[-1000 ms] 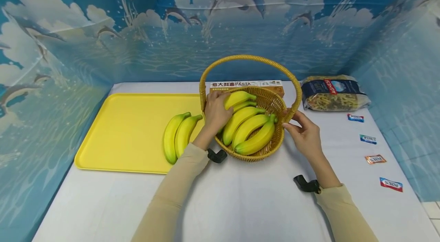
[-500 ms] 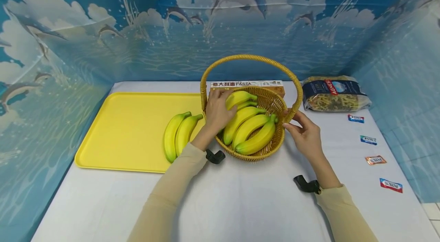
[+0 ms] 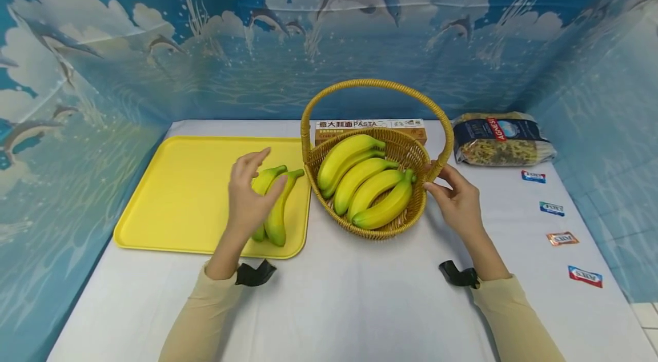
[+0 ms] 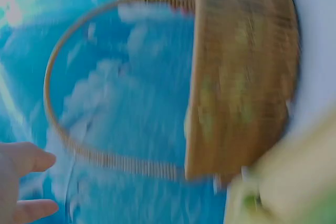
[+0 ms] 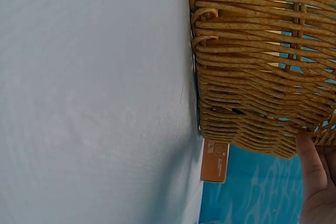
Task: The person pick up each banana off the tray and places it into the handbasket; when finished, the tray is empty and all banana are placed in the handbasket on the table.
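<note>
A wicker basket [image 3: 377, 234] with a tall arched handle stands mid-table, holding several bananas [image 3: 367, 185]. At its right side my right hand [image 3: 459, 200] pinches the rim by the handle's base; in the right wrist view the thumb [image 5: 312, 169] presses the woven wall. My left hand [image 3: 250, 197], empty, is over the yellow tray [image 3: 175, 196] with fingers spread and thumb apart. Beside and partly behind it on the tray lie two bananas [image 3: 280, 210], one mostly covered by the hand. In the blurred left wrist view, left fingertips [image 4: 39, 160] show apart from the basket.
Behind the basket is a pasta box [image 3: 331, 132]. A bag of pasta [image 3: 501, 139] lies at the back right. Several small wrapped bars [image 3: 562, 238] run down the table's right side. A dolphin-print curtain [image 3: 329, 65] hangs behind the table.
My left hand has let go of a banana in the basket and moved left, out over the tray's bananas. The right hand stays at the basket's rim.
</note>
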Tool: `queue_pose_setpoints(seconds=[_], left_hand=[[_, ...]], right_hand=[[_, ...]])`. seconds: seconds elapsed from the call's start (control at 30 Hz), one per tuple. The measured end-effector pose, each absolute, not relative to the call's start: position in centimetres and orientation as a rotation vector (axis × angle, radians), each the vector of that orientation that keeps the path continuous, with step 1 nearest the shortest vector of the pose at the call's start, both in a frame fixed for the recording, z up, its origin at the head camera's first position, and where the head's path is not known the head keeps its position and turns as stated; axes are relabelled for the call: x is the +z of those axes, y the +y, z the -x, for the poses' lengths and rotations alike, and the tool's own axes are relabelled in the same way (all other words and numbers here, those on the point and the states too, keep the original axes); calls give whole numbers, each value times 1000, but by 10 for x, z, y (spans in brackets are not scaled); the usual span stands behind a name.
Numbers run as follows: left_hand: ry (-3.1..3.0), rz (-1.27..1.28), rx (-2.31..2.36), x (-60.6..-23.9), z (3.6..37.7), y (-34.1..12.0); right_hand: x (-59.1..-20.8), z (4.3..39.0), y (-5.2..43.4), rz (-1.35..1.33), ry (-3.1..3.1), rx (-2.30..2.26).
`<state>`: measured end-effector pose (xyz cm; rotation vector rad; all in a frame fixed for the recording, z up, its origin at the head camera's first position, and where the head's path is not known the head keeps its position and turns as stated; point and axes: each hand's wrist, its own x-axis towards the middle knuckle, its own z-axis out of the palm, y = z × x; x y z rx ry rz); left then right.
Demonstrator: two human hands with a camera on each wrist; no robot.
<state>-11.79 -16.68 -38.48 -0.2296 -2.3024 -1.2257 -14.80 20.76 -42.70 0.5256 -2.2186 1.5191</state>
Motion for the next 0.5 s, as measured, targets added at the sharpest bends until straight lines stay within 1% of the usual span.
queue_pose_setpoints(seconds=[0.13, 0.23, 0.33, 0.5], left_hand=[[-2249, 34, -1220, -395, 109, -208], [-2260, -73, -1226, -404, 106, -226], [-2303, -138, -1251, -413, 107, -235], [-2383, -175, -1308, -428, 114, -235]], right_hand=[[-439, 154, 213, -504, -2214, 1536], [-442, 156, 215, -492, -2208, 1553], [-443, 156, 215, -498, -2196, 1562], [-444, 156, 214, -499, -2193, 1559]])
